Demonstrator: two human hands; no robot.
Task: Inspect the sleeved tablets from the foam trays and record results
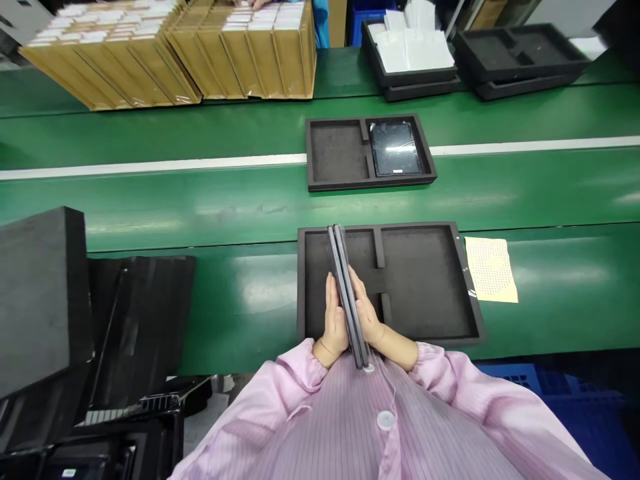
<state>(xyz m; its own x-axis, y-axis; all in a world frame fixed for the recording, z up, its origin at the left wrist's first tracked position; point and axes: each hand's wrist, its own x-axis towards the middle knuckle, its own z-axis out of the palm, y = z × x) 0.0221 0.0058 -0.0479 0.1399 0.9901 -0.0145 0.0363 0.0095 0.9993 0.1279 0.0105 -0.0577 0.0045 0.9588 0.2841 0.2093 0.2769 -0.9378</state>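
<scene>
Head view: tablets (342, 263) on edge, clamped in grip between left hand (334, 321), right hand (369, 317), over tray (425, 280).

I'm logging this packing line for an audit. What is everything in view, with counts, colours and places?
tablets: two, dark grey, on edge between the hands
near foam tray: one, black, under them
far foam tray: one, black, mid belt
third tablet: one, black, its right compartment
tray stacks: two, black, far right
cartons: many, tan, far left
dotted sheet: one, yellow, right of near tray
foam block: one, black, left
belt: one, green, throughout
left hand: one, pink-sleeved, tablets' left face
right hand: one, pink-sleeved, tablets' right face
</scene>
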